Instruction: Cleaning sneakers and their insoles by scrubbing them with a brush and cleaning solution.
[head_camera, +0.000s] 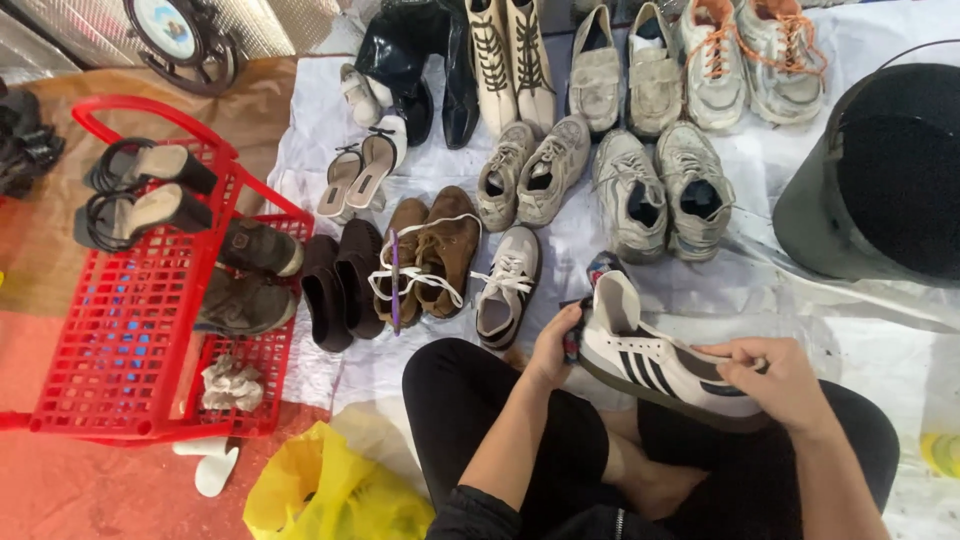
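A white sneaker with black stripes (650, 362) lies across my lap, heel pointing away from me. My left hand (555, 345) grips its heel end, with a dark cloth bunched between the fingers and the shoe. My right hand (775, 380) holds the toe end, fingers curled over the upper. The matching white sneaker (507, 285) rests on the white sheet (880, 330) just beyond my left knee.
Many pairs of shoes are lined up on the sheet: brown lace-ups (430, 255), black slip-ons (342, 285), grey trainers (655, 190). A red plastic basket (120, 350) with sandals and boots stands at left. A dark bucket (880, 180) is at right, a yellow bag (320, 495) near my knee.
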